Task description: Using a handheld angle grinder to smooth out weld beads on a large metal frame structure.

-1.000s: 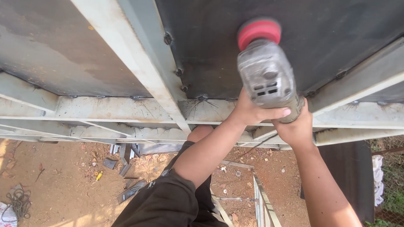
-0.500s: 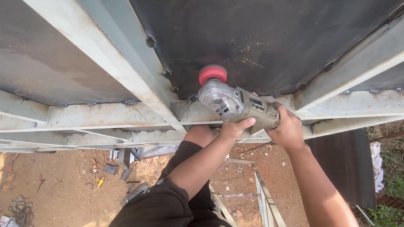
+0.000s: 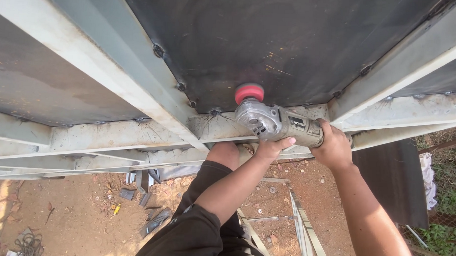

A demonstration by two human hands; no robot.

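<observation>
Left hand (image 3: 272,147) and right hand (image 3: 333,147) both clamped around grey angle grinder (image 3: 277,123); red disc (image 3: 249,93) above grip, against dark sheet panel (image 3: 281,44) beside pale steel rail (image 3: 137,132). Open air below grip; reddish dirt ground (image 3: 73,213) strewn with metal scraps (image 3: 154,219).

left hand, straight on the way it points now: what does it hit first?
Left hand already grips the grey angle grinder from below. Pushed on along the forearm's line, it would probably meet the pale steel frame rail and the dark sheet panel beyond; depth unclear.
</observation>
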